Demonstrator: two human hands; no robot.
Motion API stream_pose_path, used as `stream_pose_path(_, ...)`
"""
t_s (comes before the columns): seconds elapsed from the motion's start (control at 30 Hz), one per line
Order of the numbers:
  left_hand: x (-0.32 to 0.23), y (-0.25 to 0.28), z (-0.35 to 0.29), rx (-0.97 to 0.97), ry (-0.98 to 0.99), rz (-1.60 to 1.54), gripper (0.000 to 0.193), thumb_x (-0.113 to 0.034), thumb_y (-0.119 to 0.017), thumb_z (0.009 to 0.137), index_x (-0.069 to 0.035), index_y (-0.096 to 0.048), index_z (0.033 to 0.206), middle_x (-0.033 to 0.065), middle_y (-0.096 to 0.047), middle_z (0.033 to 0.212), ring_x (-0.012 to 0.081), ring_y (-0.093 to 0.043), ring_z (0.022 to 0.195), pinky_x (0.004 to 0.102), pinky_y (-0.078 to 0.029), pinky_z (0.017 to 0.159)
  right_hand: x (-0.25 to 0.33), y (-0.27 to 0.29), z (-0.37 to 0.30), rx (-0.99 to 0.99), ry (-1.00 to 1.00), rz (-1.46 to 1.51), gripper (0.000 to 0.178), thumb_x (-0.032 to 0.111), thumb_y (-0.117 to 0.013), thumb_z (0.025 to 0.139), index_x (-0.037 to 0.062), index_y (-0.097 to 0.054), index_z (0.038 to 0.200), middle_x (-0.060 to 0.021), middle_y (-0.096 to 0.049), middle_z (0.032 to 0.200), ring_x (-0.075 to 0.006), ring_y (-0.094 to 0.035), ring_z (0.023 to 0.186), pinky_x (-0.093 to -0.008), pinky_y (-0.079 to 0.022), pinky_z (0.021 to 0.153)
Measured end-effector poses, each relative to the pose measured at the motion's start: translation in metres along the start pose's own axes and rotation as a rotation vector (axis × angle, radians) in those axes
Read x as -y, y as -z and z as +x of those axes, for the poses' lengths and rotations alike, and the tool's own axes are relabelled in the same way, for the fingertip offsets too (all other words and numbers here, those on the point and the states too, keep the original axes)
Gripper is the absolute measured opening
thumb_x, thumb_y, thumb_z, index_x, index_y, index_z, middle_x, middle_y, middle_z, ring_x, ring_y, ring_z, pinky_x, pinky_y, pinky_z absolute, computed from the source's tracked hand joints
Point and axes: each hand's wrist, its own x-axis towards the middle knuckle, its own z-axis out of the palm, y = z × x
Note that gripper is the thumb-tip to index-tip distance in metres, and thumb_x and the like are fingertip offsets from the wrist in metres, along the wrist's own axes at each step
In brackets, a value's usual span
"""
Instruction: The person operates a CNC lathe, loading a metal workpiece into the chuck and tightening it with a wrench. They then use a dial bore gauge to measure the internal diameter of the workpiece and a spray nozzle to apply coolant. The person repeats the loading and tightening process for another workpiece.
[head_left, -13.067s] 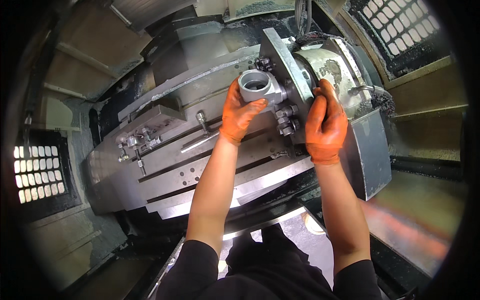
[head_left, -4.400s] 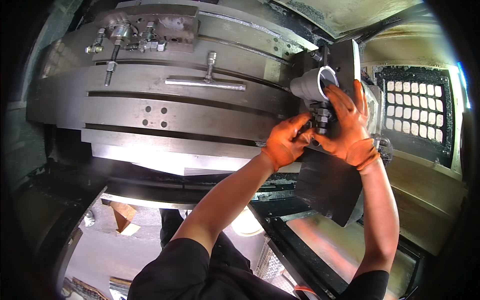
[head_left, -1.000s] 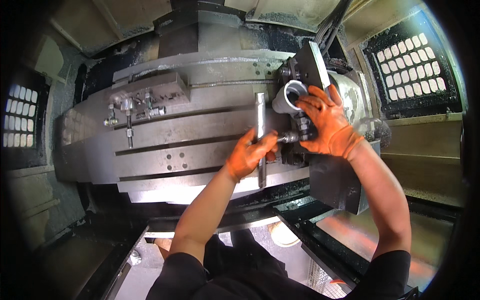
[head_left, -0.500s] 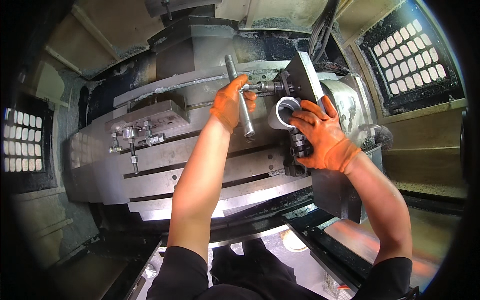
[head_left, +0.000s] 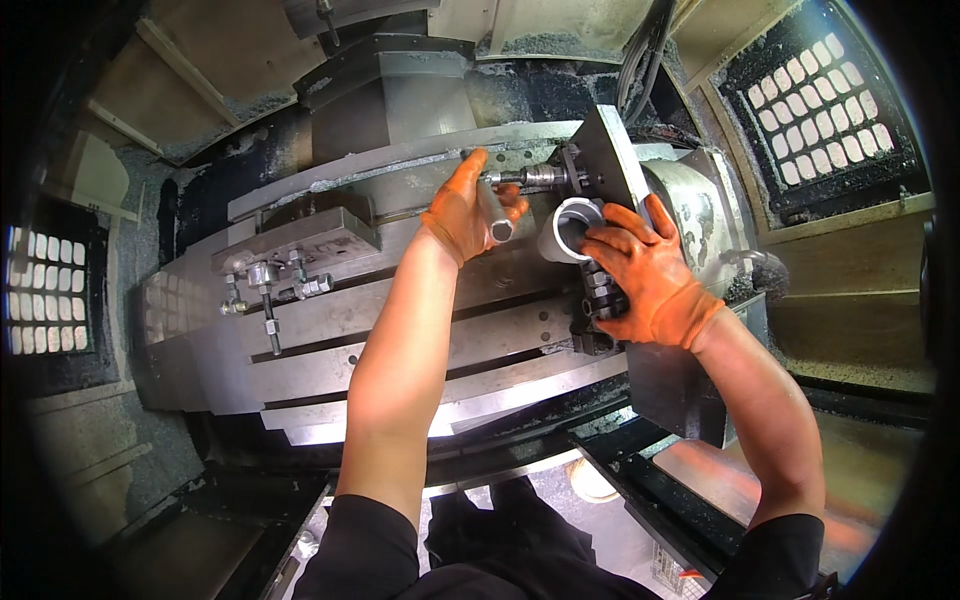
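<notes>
My left hand, in an orange glove, is around the sliding bar of a T-handle socket wrench, its fingers partly behind the bar. The wrench's socket end points right, at a fastener by the upright steel plate. Against the near side of that plate sits a light grey hollow cylindrical part, its open end facing up. My gloved right hand grips this part, fingers over its rim and thumb lower down beside a dark clamp with nuts.
A slotted machine table lies under both hands. On its left stands a steel block with clamp bolts and nuts. A rounded metal housing is behind the plate at right. Grated windows and chip-covered walls surround the table.
The T-handle bar has turned, its near end now tipped up toward me beside my left palm. My left fingers have loosened and shifted. The right hand has barely moved.
</notes>
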Motion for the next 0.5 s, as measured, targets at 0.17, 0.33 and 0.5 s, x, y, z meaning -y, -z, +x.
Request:
stream_pose_path(0.17, 0.011, 0.023, 0.022, 0.249, 0.173, -0.094, 0.072, -0.063, -0.069, 0.092, 0.003, -0.056, 0.118, 0.0154, -0.067, 0.099, 0.0301, -0.072, 0.084, 0.0398, -0.060, 0.062, 0.001, 0.001, 0.001, 0.017, -0.001, -0.036, 0.091, 0.054, -0.083, 0.067, 0.0100, -0.062, 0.143, -0.0052, -0.057, 0.149, -0.0269, -0.035, 0.153, -0.0642, -0.008, 0.127)
stream_pose_path(0.33, 0.014, 0.002, 0.006, 0.072, -0.043, 0.105, 0.052, -0.048, -0.070, 0.094, -0.002, -0.062, 0.115, 0.0109, -0.068, 0.090, 0.0204, -0.068, 0.074, 0.0347, -0.059, 0.067, 0.000, 0.000, -0.001, 0.024, -0.009, -0.035, 0.090, 0.054, -0.083, 0.067, 0.0110, -0.062, 0.143, -0.0048, -0.057, 0.149, -0.0268, -0.034, 0.153, -0.0641, -0.008, 0.128)
stream_pose_path(0.5, 0.024, 0.036, 0.035, 0.160, -0.402, 0.506, 0.031, -0.030, -0.074, 0.093, 0.000, -0.067, 0.103, 0.0093, -0.069, 0.089, 0.0197, -0.067, 0.077, 0.0350, -0.057, 0.074, 0.001, 0.000, -0.002, 0.013, 0.005, -0.015, 0.090, 0.054, -0.083, 0.068, 0.0111, -0.061, 0.144, -0.0048, -0.057, 0.149, -0.0272, -0.034, 0.153, -0.0645, -0.008, 0.127)
